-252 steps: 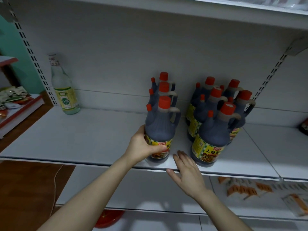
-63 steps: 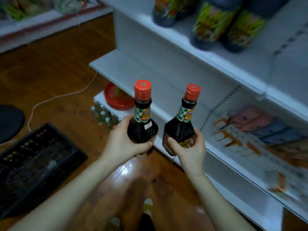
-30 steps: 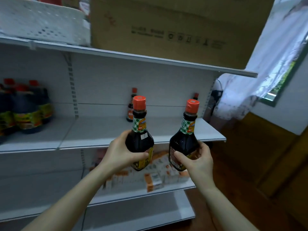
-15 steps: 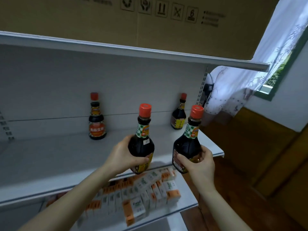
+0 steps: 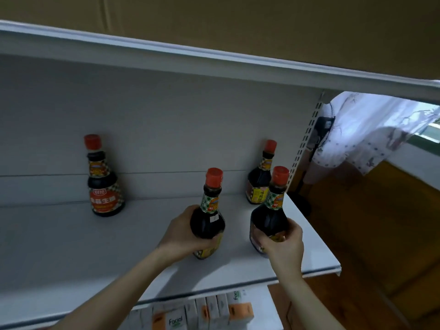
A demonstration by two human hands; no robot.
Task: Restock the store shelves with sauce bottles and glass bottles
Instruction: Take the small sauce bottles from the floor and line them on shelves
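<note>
Head view: I look down on a white shelf, with both my bare forearms reaching in over its front edge.
Left hand: my left hand is curled round the dark belly of the left sauce bottle, with the thumb across its lower front.
Right hand: my right hand clasps the right sauce bottle low on its body, fingers wrapped about the label.
Held bottles: both have red caps and stand upright side by side, apart from each other, over the front right part of the shelf. I cannot tell whether their bases touch the board.
Stock at the back: an orange-label bottle stands at the rear left. A yellow-label bottle stands at the rear right, just behind the bottle in my right hand.
Above: the upper shelf carries a cardboard box.
Below: small cartons stand in a row on the lower level.
Right side: a white patterned curtain hangs past the shelf end, over a wooden floor.
</note>
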